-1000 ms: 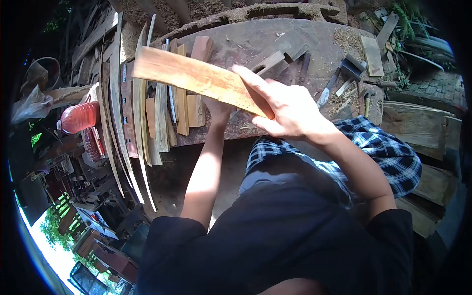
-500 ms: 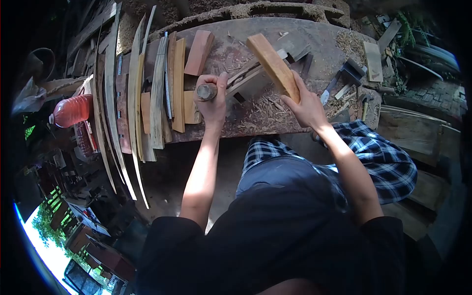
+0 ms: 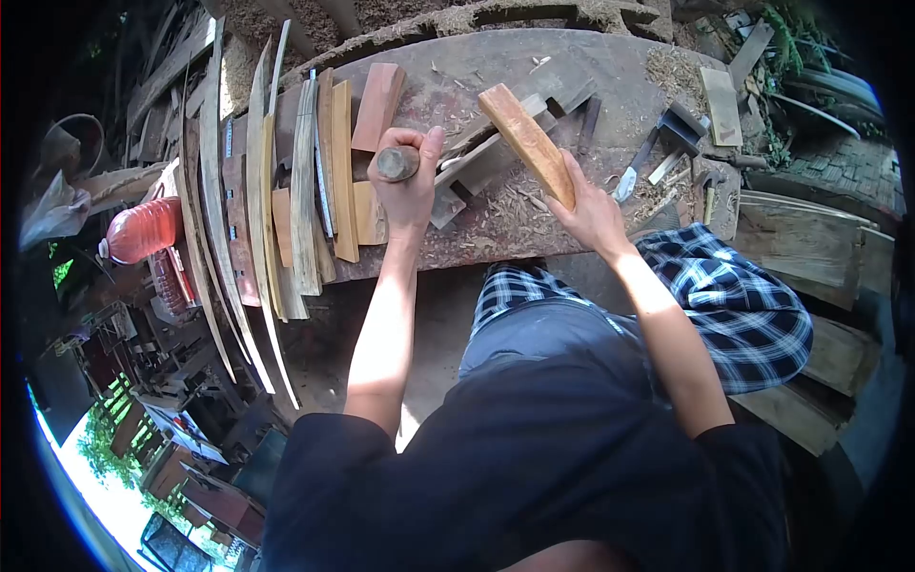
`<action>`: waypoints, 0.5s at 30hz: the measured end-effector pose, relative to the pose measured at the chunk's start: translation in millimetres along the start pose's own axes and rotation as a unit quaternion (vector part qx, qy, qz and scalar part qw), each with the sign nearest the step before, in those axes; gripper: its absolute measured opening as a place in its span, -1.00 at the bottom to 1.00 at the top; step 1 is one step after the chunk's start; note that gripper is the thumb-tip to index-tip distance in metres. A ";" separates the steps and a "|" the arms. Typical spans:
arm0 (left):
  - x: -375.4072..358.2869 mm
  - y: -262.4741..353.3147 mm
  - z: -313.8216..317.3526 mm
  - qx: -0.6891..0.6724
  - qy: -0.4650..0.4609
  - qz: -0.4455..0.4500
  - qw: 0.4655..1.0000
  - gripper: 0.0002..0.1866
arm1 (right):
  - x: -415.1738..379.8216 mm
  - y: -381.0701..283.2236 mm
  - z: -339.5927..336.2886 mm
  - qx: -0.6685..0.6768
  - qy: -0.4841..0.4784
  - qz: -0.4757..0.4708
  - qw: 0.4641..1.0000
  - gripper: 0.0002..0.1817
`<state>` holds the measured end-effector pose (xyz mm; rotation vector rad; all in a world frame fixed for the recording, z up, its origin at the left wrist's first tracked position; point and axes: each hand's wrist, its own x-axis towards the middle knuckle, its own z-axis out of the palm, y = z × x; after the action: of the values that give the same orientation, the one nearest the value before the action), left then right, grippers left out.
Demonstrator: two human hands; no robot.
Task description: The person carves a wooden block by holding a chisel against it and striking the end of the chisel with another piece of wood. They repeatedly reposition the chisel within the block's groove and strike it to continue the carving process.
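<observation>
Left hand [image 3: 408, 186] fisted around round tool handle [image 3: 396, 163]; right hand [image 3: 593, 212] clamps wood block [image 3: 527, 143], tilted, lower end on desk [image 3: 496, 224] near front edge. Shavings between hands. Wood strips [image 3: 305, 191] crowd desk's left; small tools [image 3: 667, 143] right.

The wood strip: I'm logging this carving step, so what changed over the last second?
The right hand swung the wood strip from flat across the view to on end on the workbench. The left hand, hidden behind it before, now shows gripping a round-handled tool. The stacked slats and red bottle stayed put.
</observation>
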<state>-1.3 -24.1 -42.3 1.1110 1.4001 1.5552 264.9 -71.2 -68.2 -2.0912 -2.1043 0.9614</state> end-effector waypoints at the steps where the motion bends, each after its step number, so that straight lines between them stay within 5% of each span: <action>1: 3.2 -7.4 3.3 0.013 -0.019 0.017 1.000 -0.74 | -0.4 -0.6 -0.9 0.005 -0.005 0.002 1.000 -0.03; 6: 7.3 -16.3 11.9 0.073 -0.087 0.031 0.993 -0.77 | -3.1 -5.1 -8.1 0.004 -0.016 0.018 1.000 -0.03; 15: 2.4 -18.9 23.8 0.042 -0.037 0.024 0.998 -0.75 | 5.1 -21.9 -29.3 0.078 -0.037 0.036 0.996 -0.04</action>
<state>19.9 -11.6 -60.2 1.2481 1.4089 1.4867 257.3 -52.9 -37.1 -2.0975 -1.9256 1.1873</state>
